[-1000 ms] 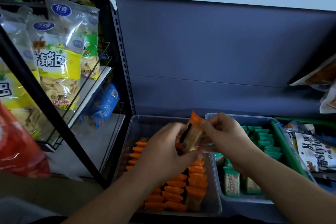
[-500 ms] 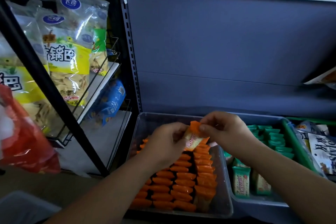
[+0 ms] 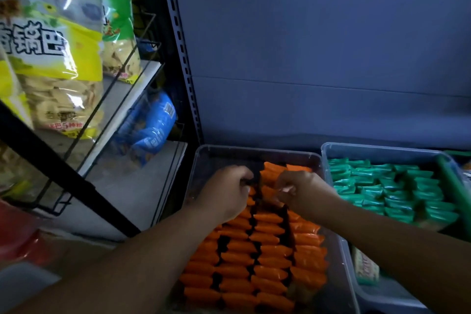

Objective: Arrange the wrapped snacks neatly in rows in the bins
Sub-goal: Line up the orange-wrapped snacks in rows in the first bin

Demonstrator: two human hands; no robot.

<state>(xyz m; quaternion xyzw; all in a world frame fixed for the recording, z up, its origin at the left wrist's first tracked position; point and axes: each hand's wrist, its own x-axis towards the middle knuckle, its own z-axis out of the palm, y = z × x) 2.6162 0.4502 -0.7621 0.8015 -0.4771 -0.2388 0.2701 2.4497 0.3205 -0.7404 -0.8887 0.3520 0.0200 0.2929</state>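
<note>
A clear bin [image 3: 254,149] holds several rows of orange wrapped snacks [image 3: 270,250] standing on edge. At the far end of the middle rows, one orange snack [image 3: 269,176] sits between my two hands. My left hand [image 3: 226,191] has its fingers curled at the packet's left end. From the other side, my right hand [image 3: 303,191] pinches its right end. Both hands are low in the bin, just above the rows. A second bin [image 3: 382,148] to the right is filled with rows of green wrapped snacks [image 3: 397,186].
The grey back panel of the shelf rises behind the bins. A perforated upright [image 3: 181,58] and a slanted black bar [image 3: 63,165] stand at left. A wire rack there holds yellow snack bags [image 3: 58,63] and a blue bag [image 3: 150,125]. A red bag [image 3: 20,237] is at lower left.
Both hands have come down from above the bin to the far end of the orange rows, bringing the orange snack with them. The view has tilted down and closer.
</note>
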